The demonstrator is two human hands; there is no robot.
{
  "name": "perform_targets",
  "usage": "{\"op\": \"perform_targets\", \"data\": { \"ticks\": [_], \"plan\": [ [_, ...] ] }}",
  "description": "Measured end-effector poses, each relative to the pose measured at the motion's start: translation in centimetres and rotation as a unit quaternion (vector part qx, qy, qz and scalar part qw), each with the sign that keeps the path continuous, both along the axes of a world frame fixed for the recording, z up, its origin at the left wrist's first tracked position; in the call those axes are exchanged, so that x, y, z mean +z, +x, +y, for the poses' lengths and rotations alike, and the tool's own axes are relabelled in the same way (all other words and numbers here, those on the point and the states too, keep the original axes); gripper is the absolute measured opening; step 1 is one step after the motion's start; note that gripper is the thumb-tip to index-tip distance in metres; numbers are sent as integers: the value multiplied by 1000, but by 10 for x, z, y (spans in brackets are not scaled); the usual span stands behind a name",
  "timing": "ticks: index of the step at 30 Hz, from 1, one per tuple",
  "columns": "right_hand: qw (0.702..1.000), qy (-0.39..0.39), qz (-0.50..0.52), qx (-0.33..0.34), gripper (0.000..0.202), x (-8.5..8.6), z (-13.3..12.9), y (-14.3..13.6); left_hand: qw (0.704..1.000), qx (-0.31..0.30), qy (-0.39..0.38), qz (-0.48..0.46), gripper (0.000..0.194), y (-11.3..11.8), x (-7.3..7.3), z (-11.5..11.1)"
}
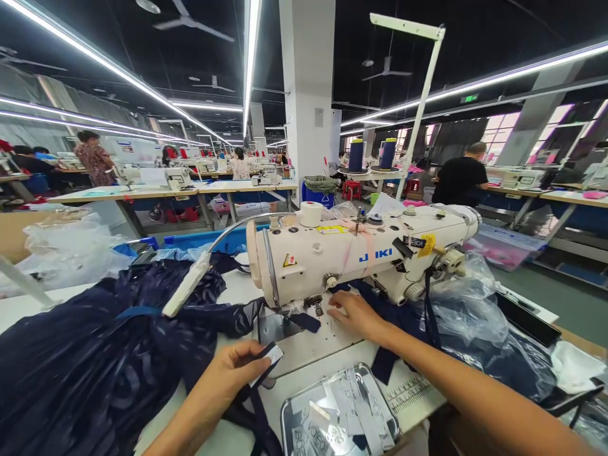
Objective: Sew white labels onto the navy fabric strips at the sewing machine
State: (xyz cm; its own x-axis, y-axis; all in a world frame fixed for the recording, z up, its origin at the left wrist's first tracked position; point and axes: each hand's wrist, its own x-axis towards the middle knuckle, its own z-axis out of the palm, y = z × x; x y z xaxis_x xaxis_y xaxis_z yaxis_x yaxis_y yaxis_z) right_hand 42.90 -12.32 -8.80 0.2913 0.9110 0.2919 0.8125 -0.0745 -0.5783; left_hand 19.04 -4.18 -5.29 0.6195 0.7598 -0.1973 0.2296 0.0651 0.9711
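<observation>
My left hand [240, 366] pinches a dark navy strip with a small white label [274, 354] on it, left of the metal tray. To the right, my right hand [356, 315] is beside the sewing machine [308, 253], under its arm and near the needle area; its fingers are bent, and nothing can be made out between them. A short dark fabric piece [305, 322] lies by the presser foot. In front, a metal tray [284, 418] holds several printed labels [349, 405]. Dark navy fabric runs beneath the machine arm behind my right hand.
A large heap of navy fabric [118, 342] covers the left side. Clear plastic bags [468, 310] lie at the right, over dark fabric. A white thread cone [311, 214] sits on the machine. A lamp with a flexible neck [190, 282] leans in from the left. People sit farther back.
</observation>
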Motion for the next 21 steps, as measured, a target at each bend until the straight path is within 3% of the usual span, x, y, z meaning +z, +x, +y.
{"op": "perform_targets", "data": {
  "ticks": [3,7,14,17,21],
  "plan": [
    [1000,-7,-26,7,9,-1,4,4,999,16,-47,-12,25,2,0,-2],
    [998,-22,-52,37,9,-9,7,-9,996,20,-73,-37,23,6,-13,-2],
    [999,-31,-43,-2,9,-12,12,-4,994,9,-94,-50,22,1,-20,-3],
    [999,-32,-8,16,12,-10,10,-12,995,1,-87,-46,23,-1,-20,-3],
    [979,-25,174,106,18,-6,1,-42,998,-19,-57,-13,29,3,-25,-3]
  ]
}}
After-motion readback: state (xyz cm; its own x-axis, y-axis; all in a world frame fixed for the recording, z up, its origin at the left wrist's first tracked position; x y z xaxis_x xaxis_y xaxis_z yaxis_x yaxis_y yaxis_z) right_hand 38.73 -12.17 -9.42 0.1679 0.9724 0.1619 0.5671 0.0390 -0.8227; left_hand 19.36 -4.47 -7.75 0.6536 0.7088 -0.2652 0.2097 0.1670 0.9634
